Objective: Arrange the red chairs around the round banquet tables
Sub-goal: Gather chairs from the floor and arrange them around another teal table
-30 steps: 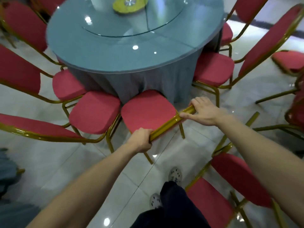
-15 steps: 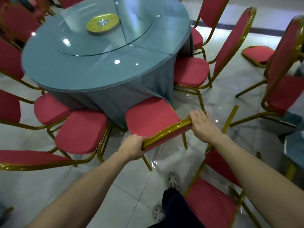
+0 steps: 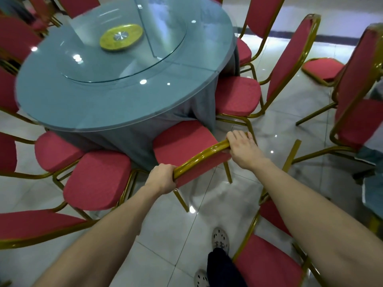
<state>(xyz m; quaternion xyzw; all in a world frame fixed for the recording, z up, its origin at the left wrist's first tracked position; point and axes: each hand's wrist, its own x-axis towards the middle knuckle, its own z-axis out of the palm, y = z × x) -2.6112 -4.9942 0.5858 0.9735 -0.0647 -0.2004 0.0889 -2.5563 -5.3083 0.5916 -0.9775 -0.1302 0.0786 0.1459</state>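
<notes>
As left hand [image 3: 163, 179], right hand [image 3: 242, 148] hold gold-railed red chair [image 3: 180, 146], seat abuts tablecloth [image 3: 132, 139].

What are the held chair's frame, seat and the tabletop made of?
Frame: probably metal tube, glossy gold finish, bright highlights along it.
Seat: red fabric, matte, looks padded.
Tabletop: glass sheet over grey cloth; lamps reflect in it.

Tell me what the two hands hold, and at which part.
Both the left hand and the right hand grip one red chair by the gold top rail of its backrest.
</notes>
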